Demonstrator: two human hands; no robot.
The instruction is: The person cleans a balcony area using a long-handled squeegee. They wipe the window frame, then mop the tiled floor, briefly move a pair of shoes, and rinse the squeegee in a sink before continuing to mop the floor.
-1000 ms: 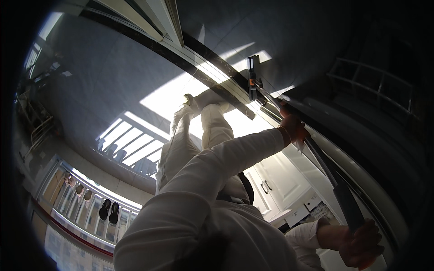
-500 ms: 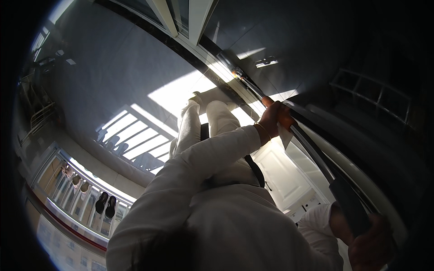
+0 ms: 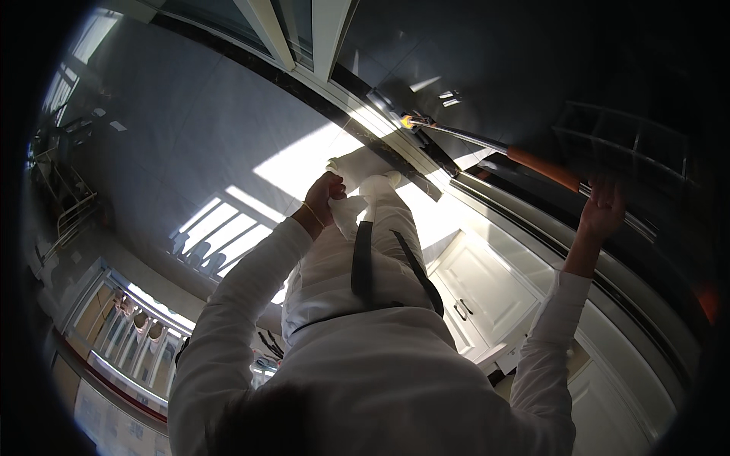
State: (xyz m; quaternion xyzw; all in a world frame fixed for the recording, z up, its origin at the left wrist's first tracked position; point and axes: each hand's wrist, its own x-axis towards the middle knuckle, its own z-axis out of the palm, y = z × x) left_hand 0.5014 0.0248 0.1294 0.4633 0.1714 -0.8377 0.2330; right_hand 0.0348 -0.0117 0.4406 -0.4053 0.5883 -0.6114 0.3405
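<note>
A long-handled mop (image 3: 544,169) with an orange and metal pole slants across the upper right. Its narrow dark head (image 3: 391,110) rests at the sliding-door threshold. My right hand (image 3: 603,209) is closed around the pole, beyond the orange section; the handle's end past it fades into shadow. Over my legs, away from the pole, my left hand (image 3: 325,196) pinches a crumpled white cloth or tissue (image 3: 349,214), which hangs from the fingers.
The door track (image 3: 502,209) runs diagonally beside me, with a white door frame (image 3: 328,45) at the top. White cabinets (image 3: 487,296) stand at lower right. A metal rack (image 3: 620,129) sits in the dark at far right. Shoes (image 3: 148,328) hang by the railing at left.
My left hand has come off the pole and moved left with the white cloth. My right hand has moved up and forward, and the pole has swung to a flatter slant.
</note>
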